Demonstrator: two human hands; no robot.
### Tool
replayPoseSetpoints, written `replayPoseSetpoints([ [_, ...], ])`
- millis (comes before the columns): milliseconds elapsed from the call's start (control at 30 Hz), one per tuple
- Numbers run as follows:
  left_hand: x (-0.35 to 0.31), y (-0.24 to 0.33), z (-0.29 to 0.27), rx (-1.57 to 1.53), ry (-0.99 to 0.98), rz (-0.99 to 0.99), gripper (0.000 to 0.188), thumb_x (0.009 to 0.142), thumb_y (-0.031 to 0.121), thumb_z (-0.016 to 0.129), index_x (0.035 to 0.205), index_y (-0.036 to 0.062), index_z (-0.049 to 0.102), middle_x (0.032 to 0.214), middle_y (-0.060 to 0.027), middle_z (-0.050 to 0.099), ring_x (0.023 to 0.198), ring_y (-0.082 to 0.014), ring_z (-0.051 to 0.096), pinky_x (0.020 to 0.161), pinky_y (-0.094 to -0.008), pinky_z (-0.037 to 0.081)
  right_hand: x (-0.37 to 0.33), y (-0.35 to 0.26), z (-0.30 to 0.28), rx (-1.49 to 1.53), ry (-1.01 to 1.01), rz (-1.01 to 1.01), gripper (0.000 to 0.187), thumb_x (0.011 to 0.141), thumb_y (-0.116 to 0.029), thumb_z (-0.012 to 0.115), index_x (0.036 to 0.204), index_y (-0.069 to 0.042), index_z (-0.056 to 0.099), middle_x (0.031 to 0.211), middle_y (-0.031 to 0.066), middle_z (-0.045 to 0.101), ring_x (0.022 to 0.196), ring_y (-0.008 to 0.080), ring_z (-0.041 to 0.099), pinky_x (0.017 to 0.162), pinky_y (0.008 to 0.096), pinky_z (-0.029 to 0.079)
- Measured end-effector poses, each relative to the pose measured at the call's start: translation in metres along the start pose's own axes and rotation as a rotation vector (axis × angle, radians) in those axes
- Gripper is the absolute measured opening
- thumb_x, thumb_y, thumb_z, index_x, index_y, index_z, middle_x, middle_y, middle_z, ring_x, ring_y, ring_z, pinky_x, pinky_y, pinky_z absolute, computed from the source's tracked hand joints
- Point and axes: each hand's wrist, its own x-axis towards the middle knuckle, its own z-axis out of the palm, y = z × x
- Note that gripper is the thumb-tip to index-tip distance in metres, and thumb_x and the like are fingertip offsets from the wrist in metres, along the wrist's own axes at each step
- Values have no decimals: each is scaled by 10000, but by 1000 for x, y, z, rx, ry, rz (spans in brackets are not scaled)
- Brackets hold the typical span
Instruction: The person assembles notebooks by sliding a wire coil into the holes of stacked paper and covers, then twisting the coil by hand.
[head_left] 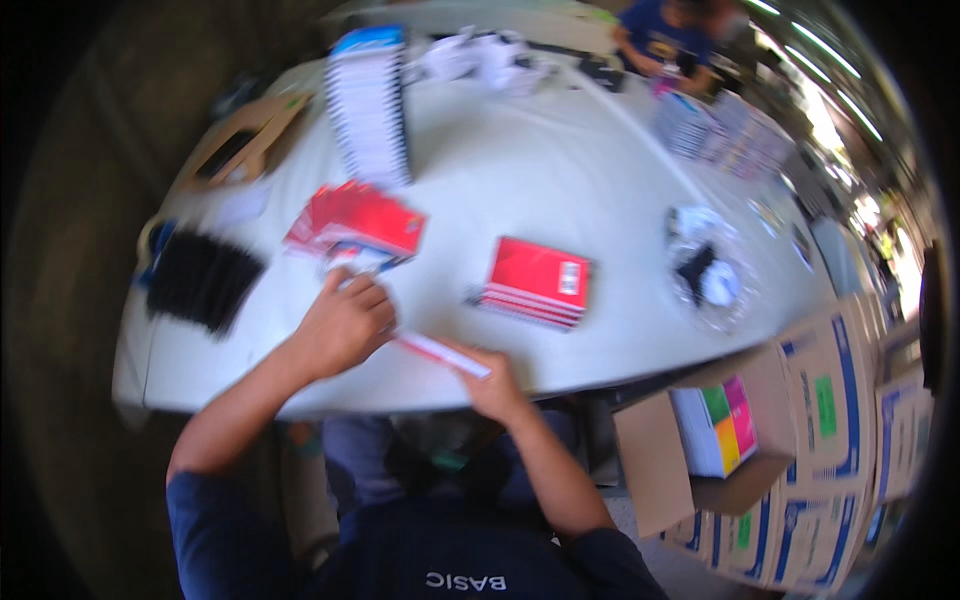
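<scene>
My right hand [492,385] grips a thin red-and-white notebook [440,352], seen nearly edge-on near the table's front edge. Its far end meets the heel of my left hand [347,320]. The fingers of that hand are curled, and what they hold is hidden. Just beyond them a blue-and-white piece [362,256] lies against a fan of red covers [365,220]. To the right sits a small pile of red notebooks [537,280] with dark binding along the near edge.
A tall stack of spiral-bound books [368,110] stands at the back left. Black binding combs [205,278] lie at the left edge. Clear plastic wrap [712,275] is at the right, above an open carton [655,460] of coloured books. Across the table is another person [665,40].
</scene>
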Motion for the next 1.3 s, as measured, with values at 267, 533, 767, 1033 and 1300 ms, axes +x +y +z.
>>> replayPoseSetpoints([
  [267, -106, 32, 108, 169, 58, -77, 1082, 777, 717, 385, 1367, -138, 83, 1394, -403, 91, 1302, -556, 88, 999, -681, 2, -1, -9, 35, 5, -100, -82, 510, 758, 78, 506, 1240, -85, 533, 1214, 145, 558, 1111, 289, 549, 912, 323, 434],
  [533, -78, 2, 103, 224, 691, -391, 979, 842, 695, 237, 1377, -115, 105, 1453, -310, 50, 1360, -418, 15, 1070, -541, -12, -22, -8, 51, -7, -96, -168, 704, 610, 140, 475, 1265, -117, 518, 1246, 112, 546, 1118, 302, 530, 932, 348, 425],
  [767, -122, -20, 137, 33, 637, -297, 1045, 804, 735, 296, 1365, -127, 115, 1407, -379, 62, 1288, -548, 130, 1030, -636, 72, -21, -6, 61, -8, -72, -333, 701, 623, 129, 488, 1274, -128, 515, 1261, 123, 532, 1103, 303, 541, 915, 363, 432],
  [1033, -71, 20, 90, -215, 754, -493, 1005, 773, 661, 475, 1407, -33, 120, 1433, -302, 118, 1283, -444, 252, 1043, -547, 226, -20, -6, 58, -158, -29, -527, 541, 719, 45, 558, 1239, -106, 545, 1164, 150, 587, 987, 299, 614, 849, 367, 492],
  [1300, -28, 41, 102, -88, 1187, -694, 1156, 712, 833, 265, 1393, -84, 89, 1444, -316, 62, 1348, -465, 5, 1057, -559, 5, -16, -8, 49, -223, 23, -548, 558, 681, 129, 574, 1214, -34, 545, 1127, 156, 608, 1041, 295, 593, 861, 361, 488],
])
